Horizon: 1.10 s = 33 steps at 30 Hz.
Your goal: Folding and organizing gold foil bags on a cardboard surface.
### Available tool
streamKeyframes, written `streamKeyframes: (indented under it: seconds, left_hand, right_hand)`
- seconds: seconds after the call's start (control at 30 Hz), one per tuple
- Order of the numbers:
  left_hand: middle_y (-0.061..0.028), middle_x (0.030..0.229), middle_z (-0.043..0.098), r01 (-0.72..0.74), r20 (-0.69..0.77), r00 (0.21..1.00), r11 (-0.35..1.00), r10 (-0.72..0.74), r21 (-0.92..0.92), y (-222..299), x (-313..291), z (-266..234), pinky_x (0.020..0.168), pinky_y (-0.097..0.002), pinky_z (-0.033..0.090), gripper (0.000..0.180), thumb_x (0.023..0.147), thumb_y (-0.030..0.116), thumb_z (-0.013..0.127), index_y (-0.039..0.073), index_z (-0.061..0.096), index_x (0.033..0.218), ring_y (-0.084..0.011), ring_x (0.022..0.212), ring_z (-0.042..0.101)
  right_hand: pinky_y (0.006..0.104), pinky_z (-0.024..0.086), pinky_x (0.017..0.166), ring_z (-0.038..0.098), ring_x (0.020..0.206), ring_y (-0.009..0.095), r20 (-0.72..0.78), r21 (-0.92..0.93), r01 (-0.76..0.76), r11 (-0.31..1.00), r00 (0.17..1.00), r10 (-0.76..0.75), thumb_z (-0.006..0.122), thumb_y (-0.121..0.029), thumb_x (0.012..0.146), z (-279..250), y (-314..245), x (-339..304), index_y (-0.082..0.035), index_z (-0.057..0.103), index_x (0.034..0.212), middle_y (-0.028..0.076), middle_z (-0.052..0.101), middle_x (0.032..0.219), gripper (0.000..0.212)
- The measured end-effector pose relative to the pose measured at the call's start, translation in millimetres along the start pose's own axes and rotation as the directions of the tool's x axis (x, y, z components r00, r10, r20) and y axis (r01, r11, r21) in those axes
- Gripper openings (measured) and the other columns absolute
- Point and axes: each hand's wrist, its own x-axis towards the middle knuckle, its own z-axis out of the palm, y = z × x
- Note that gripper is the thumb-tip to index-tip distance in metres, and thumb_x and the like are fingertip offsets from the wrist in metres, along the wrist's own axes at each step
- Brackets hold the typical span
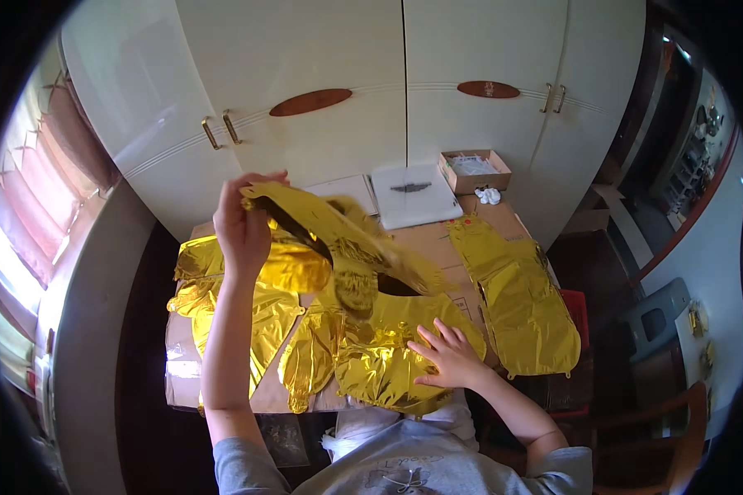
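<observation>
My left hand (241, 227) is raised over the table's left half, fingers closed on the edge of a flat gold foil balloon (326, 221). The lifted foil slants down to the right and is partly blurred. Below it, a wide gold foil sheet (384, 367) lies crinkled at the table's near edge; whether it belongs to the lifted balloon I cannot tell. My right hand (450, 356) rests on this sheet with its fingers spread. More flat gold foil pieces (264, 330) lie to the left, and a long gold foil balloon (520, 305) lies at the right.
Brown cardboard (182, 330) covers the table. At the back are a white flat box (413, 198), a small open carton (475, 169) with packets and a crumpled white tissue (488, 196). White cabinets (305, 49) stand behind. A wooden chair (677, 437) is at the lower right.
</observation>
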Motion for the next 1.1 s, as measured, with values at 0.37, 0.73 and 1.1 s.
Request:
streamKeyframes:
  seconds: [0.37, 0.73, 1.1]
  left_hand:
    - [-0.0055, 0.117, 0.069, 0.163, 0.434, 0.893, 0.984, -0.118, -0.068, -9, -178, 8, 0.108, -0.0514, 0.032, 0.019, 0.088, 0.005, 0.049, 0.009, 0.066, 0.096, -0.0334, 0.133, 0.047]
    - [-0.0105, 0.135, 0.056, 0.303, 0.820, 0.523, 0.950, -0.230, 0.074, -16, -246, 1, 0.114, -0.0556, 0.027, 0.027, 0.080, -0.001, 0.063, 0.010, 0.064, 0.104, -0.0403, 0.138, 0.035]
    - [-0.0031, 0.127, 0.062, -0.021, 0.792, 0.528, 0.928, -0.306, 0.373, -13, -246, 11, 0.110, -0.0559, 0.033, 0.029, 0.075, 0.006, 0.069, 0.014, 0.061, 0.101, -0.0321, 0.130, 0.049]
  right_hand:
    - [0.0405, 0.044, 0.097, 0.059, 0.110, 0.031, 0.461, 0.350, -0.227, 0.909, 0.886, 0.044, 0.064, -0.041, 0.088, -49, 8, 12, -0.008, 0.058, 0.123, 0.018, 0.063, 0.117, 0.049]
    - [0.0404, 0.032, 0.111, 0.040, 0.137, 0.026, -0.021, 0.106, 0.122, 0.987, 0.992, -0.121, 0.051, -0.018, 0.094, 6, 53, 1, -0.028, 0.045, 0.144, 0.002, 0.036, 0.154, 0.051]
    - [0.0425, 0.036, 0.111, 0.044, 0.134, 0.027, -0.200, 0.099, 0.131, 0.986, 0.974, -0.109, 0.056, -0.012, 0.090, 5, 53, 3, -0.012, 0.059, 0.128, 0.011, 0.051, 0.140, 0.039]
